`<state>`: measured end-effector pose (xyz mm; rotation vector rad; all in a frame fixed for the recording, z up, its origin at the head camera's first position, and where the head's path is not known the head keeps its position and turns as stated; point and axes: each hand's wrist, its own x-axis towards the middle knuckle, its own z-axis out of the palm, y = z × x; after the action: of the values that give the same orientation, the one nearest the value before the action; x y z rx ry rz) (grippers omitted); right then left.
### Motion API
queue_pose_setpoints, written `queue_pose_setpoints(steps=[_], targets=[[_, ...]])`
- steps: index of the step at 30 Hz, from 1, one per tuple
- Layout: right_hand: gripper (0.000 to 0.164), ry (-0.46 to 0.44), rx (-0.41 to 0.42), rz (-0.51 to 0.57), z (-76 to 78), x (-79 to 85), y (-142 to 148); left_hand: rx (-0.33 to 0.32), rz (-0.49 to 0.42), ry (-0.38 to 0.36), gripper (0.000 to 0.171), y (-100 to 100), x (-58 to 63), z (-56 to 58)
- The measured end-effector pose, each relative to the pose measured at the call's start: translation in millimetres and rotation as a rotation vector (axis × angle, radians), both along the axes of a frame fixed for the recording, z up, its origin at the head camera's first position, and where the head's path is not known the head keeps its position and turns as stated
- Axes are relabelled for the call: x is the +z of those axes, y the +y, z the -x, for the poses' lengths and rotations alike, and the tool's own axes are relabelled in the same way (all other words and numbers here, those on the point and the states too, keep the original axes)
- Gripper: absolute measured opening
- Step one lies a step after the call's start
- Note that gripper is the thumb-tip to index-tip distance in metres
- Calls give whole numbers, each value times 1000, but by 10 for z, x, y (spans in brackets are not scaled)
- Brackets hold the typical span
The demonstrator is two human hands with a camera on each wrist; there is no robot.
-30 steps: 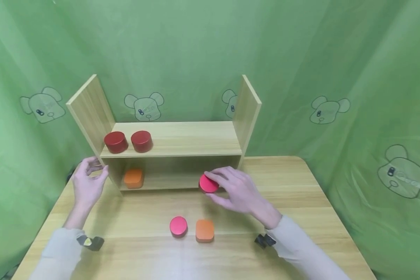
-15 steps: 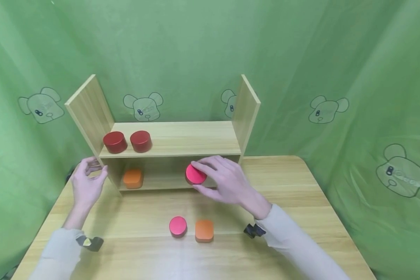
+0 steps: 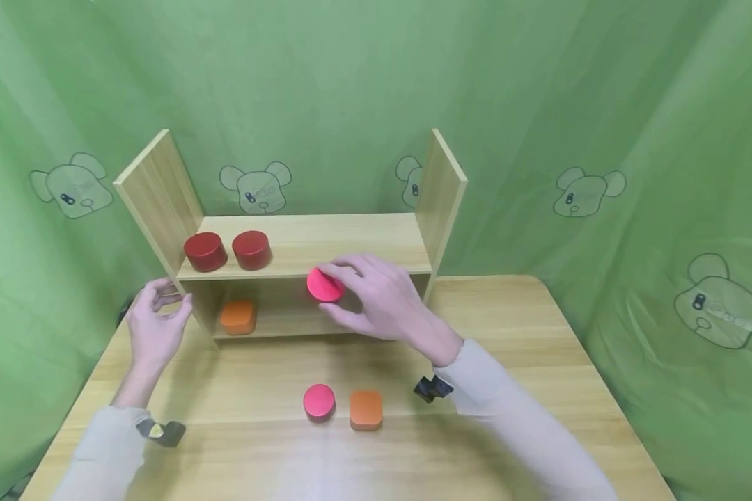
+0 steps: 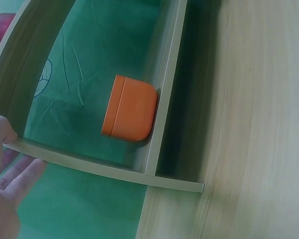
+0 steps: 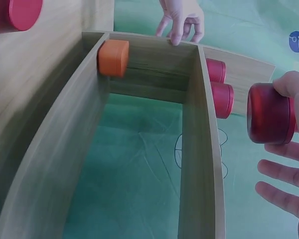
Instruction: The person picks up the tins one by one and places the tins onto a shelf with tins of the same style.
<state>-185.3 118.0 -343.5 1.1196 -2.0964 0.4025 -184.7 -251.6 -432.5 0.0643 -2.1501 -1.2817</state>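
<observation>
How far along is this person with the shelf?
Apparently done: two red round containers on the upper shelf, an orange container on the lower shelf. In hand: another red container, in the right hand. Probably left: the pinkish round container and orange square one on the table.

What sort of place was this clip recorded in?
Probably a makeshift recording booth: green cloth printed with cartoon heads hangs around a wooden table, which bears a small shelf unit.
</observation>
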Motion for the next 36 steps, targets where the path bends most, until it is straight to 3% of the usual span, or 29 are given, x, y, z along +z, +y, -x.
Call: queue_pose_setpoints(steps=[22,36], targets=[[49,-96,-20,-60,368,189,-398,0,-21,-9,38,-1,-2,8],[54,-256,-139,-198,557,204,-518,-7,-15,6,37,-7,-19,11]])
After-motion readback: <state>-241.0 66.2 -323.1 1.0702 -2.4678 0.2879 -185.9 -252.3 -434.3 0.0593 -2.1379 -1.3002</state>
